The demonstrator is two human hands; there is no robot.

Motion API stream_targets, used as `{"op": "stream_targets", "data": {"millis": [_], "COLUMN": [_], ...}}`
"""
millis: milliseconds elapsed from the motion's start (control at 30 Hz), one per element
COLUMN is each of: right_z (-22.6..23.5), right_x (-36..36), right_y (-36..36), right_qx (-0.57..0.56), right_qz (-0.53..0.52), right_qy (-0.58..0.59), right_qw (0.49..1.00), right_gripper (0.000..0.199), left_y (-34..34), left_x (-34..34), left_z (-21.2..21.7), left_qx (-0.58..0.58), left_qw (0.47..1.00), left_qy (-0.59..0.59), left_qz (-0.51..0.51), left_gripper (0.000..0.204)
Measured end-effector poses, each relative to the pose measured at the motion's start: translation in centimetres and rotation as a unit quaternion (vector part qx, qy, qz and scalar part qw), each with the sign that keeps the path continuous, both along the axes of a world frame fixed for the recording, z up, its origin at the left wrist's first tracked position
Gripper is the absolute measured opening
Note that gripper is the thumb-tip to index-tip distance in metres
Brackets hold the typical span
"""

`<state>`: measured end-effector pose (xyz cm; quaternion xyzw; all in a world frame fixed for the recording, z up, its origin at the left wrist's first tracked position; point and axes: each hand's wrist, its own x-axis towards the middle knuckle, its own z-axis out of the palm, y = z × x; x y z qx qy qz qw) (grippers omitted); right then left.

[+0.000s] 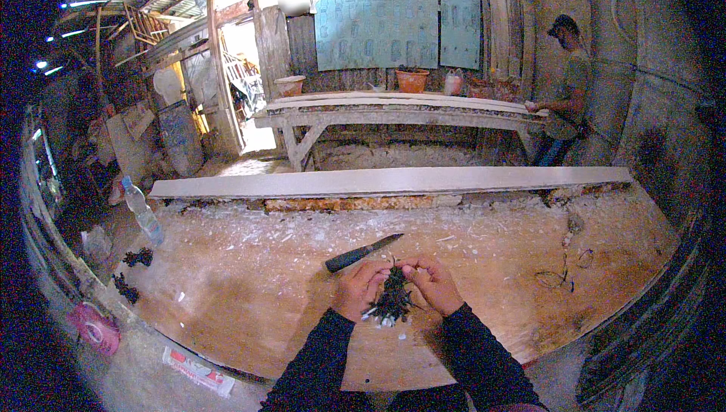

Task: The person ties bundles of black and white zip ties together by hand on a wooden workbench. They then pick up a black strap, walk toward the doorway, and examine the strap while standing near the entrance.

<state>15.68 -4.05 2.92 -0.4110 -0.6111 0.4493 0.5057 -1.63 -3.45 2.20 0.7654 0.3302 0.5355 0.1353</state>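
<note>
Sleeves (314, 359) over wide tabletop edge (255, 371); left grip (359, 291), right grip (433, 283) holding black bundle (393, 296)

The left forearm (314, 359) and right forearm (484, 351), both in dark long sleeves (the wrists left bare), slant inward from the lower edge. The left hand (360, 289) is curled, its fingers bent toward the right hand (434, 283), whose thumb and bent forefinger close in a pinch; the fingertips of both hands are near each other
</note>
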Motion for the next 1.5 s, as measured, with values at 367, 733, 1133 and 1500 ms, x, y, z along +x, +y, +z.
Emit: {"op": "stream_targets", "data": {"millis": [367, 733, 1133, 1500], "right_z": [0.8, 1.3, 0.7, 1.4], "right_x": [0.0, -0.2, -0.2, -0.4], "right_y": [-0.2, -0.3, 0.0, -0.4], "right_qx": [0.263, 0.270, 0.257, 0.299], "right_qz": [-0.085, -0.091, -0.073, -0.059], "right_qy": [-0.186, -0.224, -0.154, -0.237], "right_qw": [0.943, 0.932, 0.951, 0.923], "right_gripper": [0.013, 0.014, 0.011, 0.009], "left_y": [-0.6, 0.4, 1.4, 1.3], "left_x": [0.3, 0.4, 0.5, 0.6], "left_z": [0.8, -0.2, -2.1, -1.7], "left_qx": [0.022, -0.103, -0.181, -0.232], "left_qw": [0.999, 0.991, 0.980, 0.964], "left_qy": [0.036, -0.081, -0.051, -0.045], "left_qz": [0.020, 0.002, -0.071, -0.125], "left_gripper": [0.020, 0.031, 0.031, 0.033]}}
